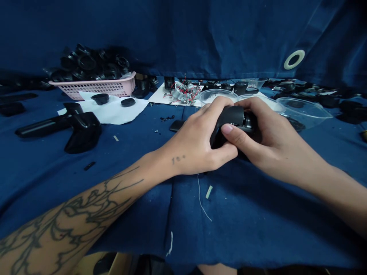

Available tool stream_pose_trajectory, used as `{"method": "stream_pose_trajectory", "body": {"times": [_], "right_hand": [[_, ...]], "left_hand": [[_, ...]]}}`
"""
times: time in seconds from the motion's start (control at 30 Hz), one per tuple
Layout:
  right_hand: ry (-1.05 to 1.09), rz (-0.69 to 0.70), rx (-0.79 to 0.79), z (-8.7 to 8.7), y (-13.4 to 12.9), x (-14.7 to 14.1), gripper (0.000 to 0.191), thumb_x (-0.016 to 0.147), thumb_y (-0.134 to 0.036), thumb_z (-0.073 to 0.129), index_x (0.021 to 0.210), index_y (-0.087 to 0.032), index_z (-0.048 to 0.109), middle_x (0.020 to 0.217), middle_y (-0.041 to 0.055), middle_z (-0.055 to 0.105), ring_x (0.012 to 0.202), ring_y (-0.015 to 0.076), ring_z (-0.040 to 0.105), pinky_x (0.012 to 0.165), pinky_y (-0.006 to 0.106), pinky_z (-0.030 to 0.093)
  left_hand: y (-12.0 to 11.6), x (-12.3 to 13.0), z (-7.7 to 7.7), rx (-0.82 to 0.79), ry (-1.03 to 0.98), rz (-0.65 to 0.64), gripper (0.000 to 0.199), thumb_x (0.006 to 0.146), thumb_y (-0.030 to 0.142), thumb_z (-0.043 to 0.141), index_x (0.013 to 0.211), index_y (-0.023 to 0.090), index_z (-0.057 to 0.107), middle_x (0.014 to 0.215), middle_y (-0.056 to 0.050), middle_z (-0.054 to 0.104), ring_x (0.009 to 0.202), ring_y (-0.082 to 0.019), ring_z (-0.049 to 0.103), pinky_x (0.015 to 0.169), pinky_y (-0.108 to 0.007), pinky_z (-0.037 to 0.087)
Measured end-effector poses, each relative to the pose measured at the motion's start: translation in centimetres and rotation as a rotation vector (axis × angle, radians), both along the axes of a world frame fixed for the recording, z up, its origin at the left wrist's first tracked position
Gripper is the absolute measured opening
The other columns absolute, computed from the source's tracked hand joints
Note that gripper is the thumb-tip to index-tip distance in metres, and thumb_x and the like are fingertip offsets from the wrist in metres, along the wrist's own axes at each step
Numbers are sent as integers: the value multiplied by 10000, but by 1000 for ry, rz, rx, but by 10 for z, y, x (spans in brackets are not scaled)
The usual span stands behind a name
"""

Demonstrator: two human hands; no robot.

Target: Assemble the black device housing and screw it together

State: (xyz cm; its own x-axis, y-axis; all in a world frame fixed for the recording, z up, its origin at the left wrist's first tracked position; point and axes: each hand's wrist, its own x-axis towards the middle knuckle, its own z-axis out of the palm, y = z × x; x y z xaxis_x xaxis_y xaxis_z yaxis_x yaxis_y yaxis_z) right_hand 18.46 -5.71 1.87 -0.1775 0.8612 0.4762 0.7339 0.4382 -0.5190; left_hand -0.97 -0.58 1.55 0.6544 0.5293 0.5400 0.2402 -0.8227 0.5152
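Both hands meet around a black plastic part [233, 114] just right of the middle of the view. My left hand [205, 141] wraps its left side, with the thumb low along the near side. From the right, my right hand [262, 135] grips the same part, its thumb pressed on the near face. A gap with some detail shows at the part's right end; much of the rest is hidden by my fingers. A black gun-shaped housing [83, 131] lies on the blue cloth [129, 214] at the left.
A pink basket [97, 88] of black parts stands back left, beside white paper [114, 112] with two black caps. Wired motors [186, 91] lie on a white sheet at the back. Clear plastic bowls [304, 107] and dark parts are back right.
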Motion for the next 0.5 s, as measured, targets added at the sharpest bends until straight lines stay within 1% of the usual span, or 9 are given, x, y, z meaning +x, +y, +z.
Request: {"method": "stream_pose_trajectory", "body": {"times": [0.13, 0.5], "right_hand": [[13, 6, 0, 1, 0, 0, 463, 964, -593, 687, 1232, -223, 610, 909, 33, 655, 707, 181, 590, 551, 297, 431], [19, 6, -6, 1, -1, -1, 486, 970, -589, 680, 1251, -199, 616, 898, 16, 660, 704, 165, 584, 550, 299, 432]], "left_hand": [[0, 0, 0, -3, -3, 4, 506, 835, 256, 662, 1311, 234, 491, 1293, -90, 689, 1175, -305, 660, 972, -463, 551], [-1, 0, 1, -13, 5, -1, 485, 844, 238, 636, 1304, 202, 487, 1274, -104, 686, 1177, -290, 653, 1011, -466, 536]]}}
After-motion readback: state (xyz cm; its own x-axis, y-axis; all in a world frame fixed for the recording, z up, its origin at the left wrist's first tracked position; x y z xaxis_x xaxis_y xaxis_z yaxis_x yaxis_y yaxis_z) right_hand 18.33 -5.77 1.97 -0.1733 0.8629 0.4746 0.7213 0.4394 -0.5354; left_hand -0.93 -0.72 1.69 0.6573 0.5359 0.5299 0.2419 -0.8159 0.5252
